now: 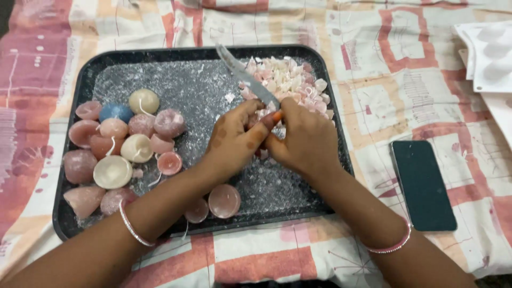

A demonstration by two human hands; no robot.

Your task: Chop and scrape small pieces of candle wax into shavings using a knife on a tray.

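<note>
Over the middle of a black tray (69, 213), my left hand (234, 140) pinches a small pinkish wax piece that my fingers mostly hide. My right hand (304, 140) grips a knife (248, 80) by its orange handle. The blade points up and to the left, away from me. A heap of pale pink and white wax chips (288, 80) lies in the tray's far right corner, just beyond both hands. Wax crumbs dust the tray floor.
Several dome-shaped candles (114, 146) in pink, cream and blue crowd the tray's left side, and two more sit at its near edge (224, 201). A dark phone (423, 184) lies right of the tray on the patterned cloth. A white mould (488, 56) is at the far right.
</note>
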